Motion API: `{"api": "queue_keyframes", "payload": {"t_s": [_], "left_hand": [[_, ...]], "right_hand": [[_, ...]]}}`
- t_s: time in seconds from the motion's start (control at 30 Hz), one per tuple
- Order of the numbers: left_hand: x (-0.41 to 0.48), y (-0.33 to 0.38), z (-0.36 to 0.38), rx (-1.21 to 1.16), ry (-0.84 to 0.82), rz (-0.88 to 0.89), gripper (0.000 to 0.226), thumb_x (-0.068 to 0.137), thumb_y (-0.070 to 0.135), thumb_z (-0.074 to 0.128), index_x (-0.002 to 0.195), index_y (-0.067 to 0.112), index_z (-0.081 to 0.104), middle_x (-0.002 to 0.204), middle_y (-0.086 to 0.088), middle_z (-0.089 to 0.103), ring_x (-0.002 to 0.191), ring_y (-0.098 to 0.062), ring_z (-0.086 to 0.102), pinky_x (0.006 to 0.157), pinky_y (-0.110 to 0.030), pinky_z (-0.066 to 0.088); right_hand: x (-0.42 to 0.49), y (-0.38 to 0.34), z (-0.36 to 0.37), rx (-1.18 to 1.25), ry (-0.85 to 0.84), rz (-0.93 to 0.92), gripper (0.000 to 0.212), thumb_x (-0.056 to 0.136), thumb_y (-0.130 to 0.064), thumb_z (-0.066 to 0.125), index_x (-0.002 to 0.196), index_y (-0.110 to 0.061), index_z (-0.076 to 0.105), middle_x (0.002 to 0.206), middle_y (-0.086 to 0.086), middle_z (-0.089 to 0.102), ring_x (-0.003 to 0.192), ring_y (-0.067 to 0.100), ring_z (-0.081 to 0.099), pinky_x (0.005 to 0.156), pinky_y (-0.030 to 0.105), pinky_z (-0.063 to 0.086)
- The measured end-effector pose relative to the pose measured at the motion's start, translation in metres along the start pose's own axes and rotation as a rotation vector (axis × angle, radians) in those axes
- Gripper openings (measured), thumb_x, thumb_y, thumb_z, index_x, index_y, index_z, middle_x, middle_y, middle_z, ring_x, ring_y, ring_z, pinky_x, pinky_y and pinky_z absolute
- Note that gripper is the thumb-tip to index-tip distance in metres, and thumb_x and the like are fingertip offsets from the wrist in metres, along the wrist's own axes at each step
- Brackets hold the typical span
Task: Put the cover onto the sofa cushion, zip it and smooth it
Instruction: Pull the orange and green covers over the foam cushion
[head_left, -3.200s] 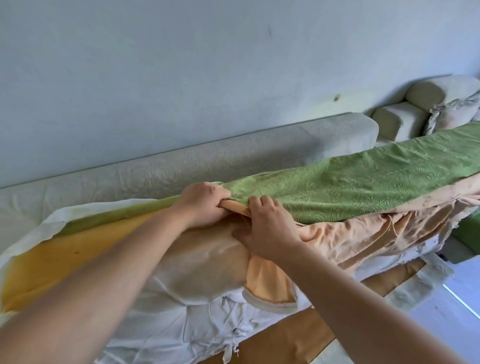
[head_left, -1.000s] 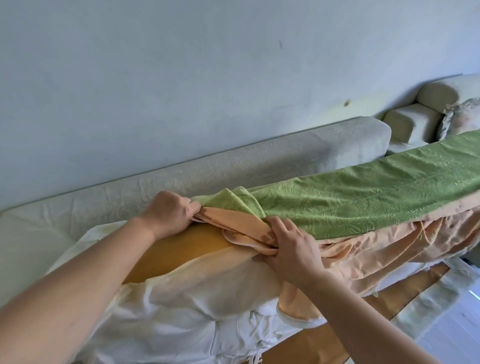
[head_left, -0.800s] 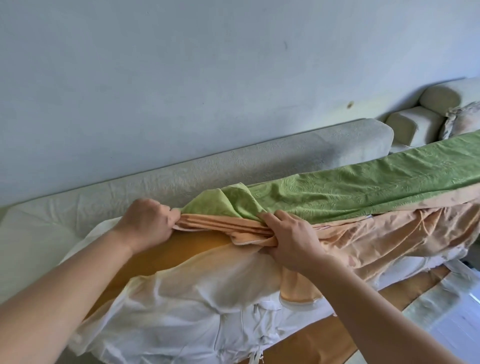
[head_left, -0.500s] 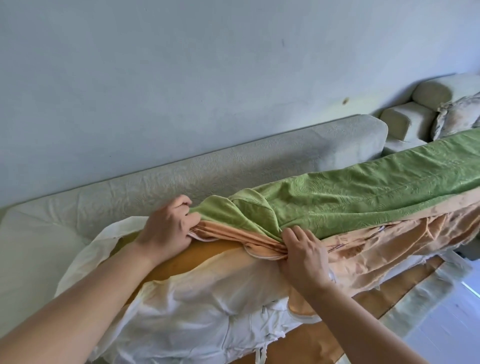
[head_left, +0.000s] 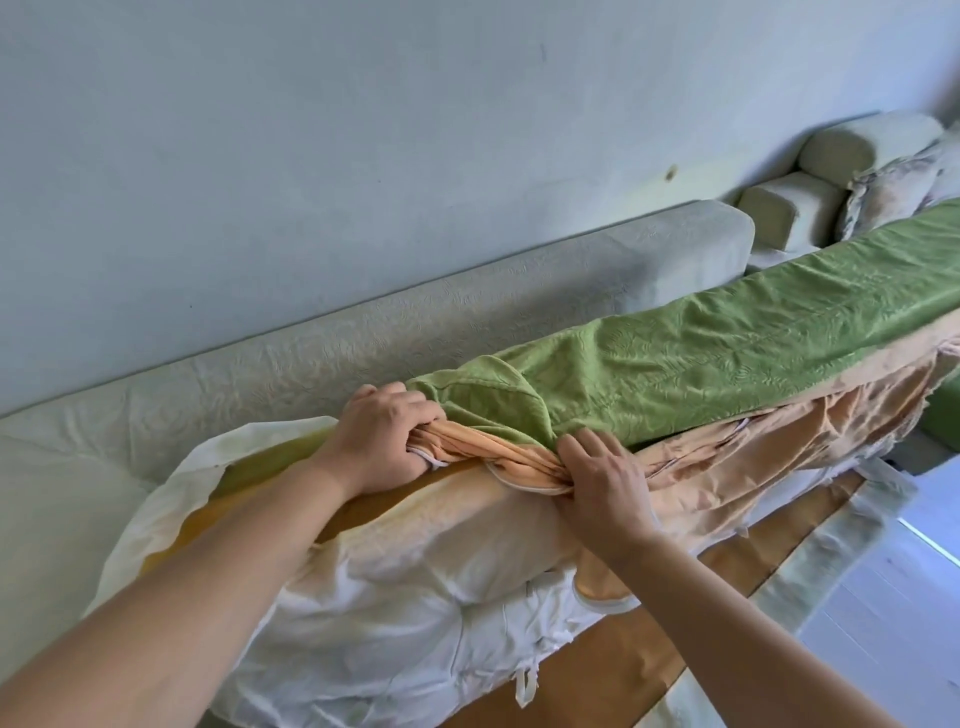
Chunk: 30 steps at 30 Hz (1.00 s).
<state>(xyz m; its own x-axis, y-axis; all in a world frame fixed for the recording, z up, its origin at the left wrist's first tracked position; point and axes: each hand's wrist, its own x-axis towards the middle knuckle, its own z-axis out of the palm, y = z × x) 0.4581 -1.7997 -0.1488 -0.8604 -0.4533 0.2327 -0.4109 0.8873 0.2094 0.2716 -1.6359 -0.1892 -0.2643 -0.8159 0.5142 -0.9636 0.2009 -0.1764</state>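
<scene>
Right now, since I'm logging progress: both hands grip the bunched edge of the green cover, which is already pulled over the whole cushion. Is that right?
Not entirely. The left hand and right hand do grip the bunched edge of the green cover, but it is pulled over only part of the cushion: the head view shows yellow foam bare at the left end.

A pale blue-grey wall (head_left: 363, 130) with a small mark, a long grey sofa back (head_left: 467, 306) against it. Far right, two padded blocks (head_left: 789, 208) and a patterned pillow (head_left: 883, 195) beside them. Pale floor (head_left: 893, 623) below.
</scene>
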Motion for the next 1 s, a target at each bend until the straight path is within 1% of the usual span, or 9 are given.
{"api": "queue_keyframes", "payload": {"t_s": [0.1,0.3,0.37,0.47,0.53,0.7,0.77,0.87,1.0], "left_hand": [[0.001,-0.002,-0.007,0.042,0.052,0.121,0.024,0.062,0.035,0.041,0.056,0.019,0.058,0.058,0.005,0.051,0.062,-0.022,0.051,0.063,-0.027,0.031],[-0.012,0.008,-0.024,-0.235,-0.094,0.155,0.006,0.063,0.028,0.048,0.063,0.023,0.048,0.067,0.018,0.040,0.061,-0.002,0.035,0.064,-0.015,0.032],[-0.018,0.021,-0.025,-0.192,-0.148,0.060,0.037,0.059,0.056,0.046,0.078,0.024,0.046,0.072,0.017,0.041,0.068,-0.002,0.038,0.071,-0.029,0.037],[-0.016,0.045,-0.023,0.314,-0.433,-0.144,0.094,0.050,0.080,0.053,0.123,0.024,0.032,0.117,0.006,0.045,0.111,-0.016,0.040,0.093,-0.034,0.029],[-0.011,0.053,-0.010,0.413,-0.368,-0.246,0.081,0.066,0.062,0.064,0.126,0.022,0.029,0.128,0.003,0.041,0.122,-0.020,0.034,0.093,-0.038,0.030],[-0.001,0.037,0.004,0.401,-0.142,-0.329,0.022,0.078,0.033,0.062,0.097,0.027,0.054,0.105,0.008,0.060,0.106,-0.020,0.051,0.079,-0.034,0.034],[-0.006,0.032,0.016,0.389,-0.089,-0.211,0.004,0.072,0.019,0.064,0.074,0.022,0.063,0.078,0.004,0.067,0.080,-0.023,0.060,0.068,-0.031,0.040],[-0.013,0.033,0.032,0.419,-0.076,-0.043,0.016,0.037,0.009,0.068,0.043,0.018,0.056,0.042,0.003,0.054,0.043,-0.019,0.053,0.045,-0.024,0.040],[-0.015,0.046,0.023,0.405,-0.229,-0.098,0.019,0.062,0.010,0.061,0.079,0.018,0.067,0.079,0.001,0.067,0.082,-0.025,0.060,0.068,-0.029,0.034]], "right_hand": [[0.001,0.001,-0.008,-0.125,0.121,-0.078,0.016,0.060,-0.022,0.054,0.074,-0.016,0.060,0.086,0.001,0.062,0.088,0.024,0.047,0.079,0.035,0.037],[-0.005,-0.002,0.003,-0.078,0.046,-0.082,0.015,0.067,-0.019,0.047,0.081,-0.016,0.048,0.075,0.004,0.056,0.068,0.027,0.054,0.068,0.031,0.035],[-0.001,-0.004,0.006,-0.089,0.024,-0.051,0.014,0.067,-0.020,0.047,0.080,-0.018,0.044,0.073,0.004,0.055,0.066,0.026,0.054,0.066,0.032,0.038],[0.018,-0.011,0.003,-0.087,-0.065,-0.021,0.009,0.063,-0.019,0.049,0.071,-0.015,0.049,0.067,0.004,0.056,0.062,0.027,0.057,0.057,0.029,0.044],[0.034,-0.017,-0.006,-0.079,-0.209,-0.011,0.010,0.066,-0.022,0.053,0.069,-0.012,0.053,0.070,0.007,0.060,0.067,0.030,0.060,0.058,0.030,0.043],[0.060,-0.027,-0.041,-0.010,-0.593,-0.034,0.014,0.078,-0.028,0.049,0.078,-0.018,0.058,0.094,0.009,0.067,0.092,0.031,0.060,0.066,0.027,0.032],[0.033,-0.029,-0.035,-0.068,-0.523,-0.073,0.016,0.069,-0.026,0.052,0.077,-0.015,0.063,0.082,0.005,0.068,0.080,0.027,0.063,0.062,0.025,0.033],[-0.014,-0.034,-0.005,-0.050,-0.481,0.015,0.018,0.036,-0.031,0.052,0.047,-0.017,0.054,0.045,0.000,0.056,0.039,0.018,0.056,0.039,0.017,0.026],[-0.018,-0.032,0.032,-0.050,-0.498,0.008,0.023,0.040,-0.041,0.053,0.049,-0.020,0.052,0.047,-0.003,0.055,0.042,0.017,0.057,0.040,0.017,0.041]]}}
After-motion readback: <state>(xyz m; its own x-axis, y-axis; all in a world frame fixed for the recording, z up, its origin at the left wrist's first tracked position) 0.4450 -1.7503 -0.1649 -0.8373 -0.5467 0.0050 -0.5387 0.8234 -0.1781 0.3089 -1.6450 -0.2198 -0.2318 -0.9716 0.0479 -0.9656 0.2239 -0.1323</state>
